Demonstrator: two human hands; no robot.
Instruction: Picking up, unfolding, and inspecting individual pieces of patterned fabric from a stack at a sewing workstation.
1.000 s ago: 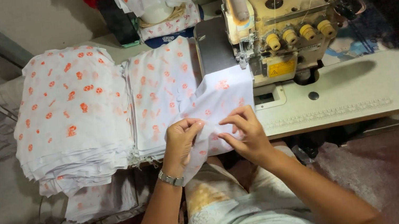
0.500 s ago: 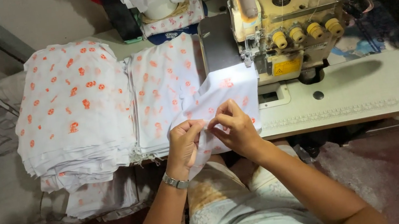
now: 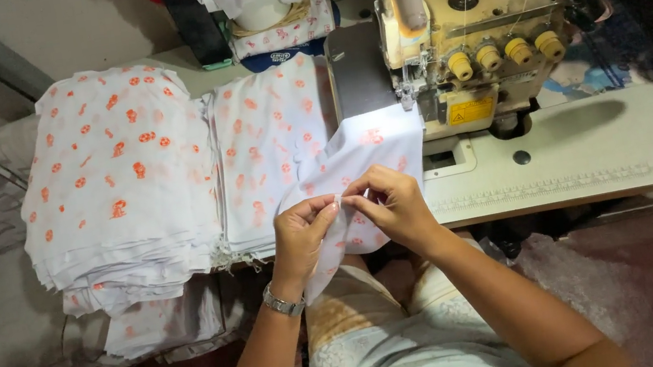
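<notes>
From the head view, your left hand (image 3: 299, 233) and right hand (image 3: 394, 208) both pinch a white fabric piece (image 3: 358, 161) with orange print, at the bench's (image 3: 585, 160) front edge, below the sewing machine (image 3: 471, 47). Folded stacks (image 3: 124, 172) crowd the left; bare bench lies right.

A white cloth piece (image 3: 359, 165) printed with small orange shapes lies spread flat, its far edge at twelve o'clock under the sewing machine (image 3: 465, 39), its near edge at six o'clock bunched and lifted off the bench (image 3: 602, 157).
</notes>
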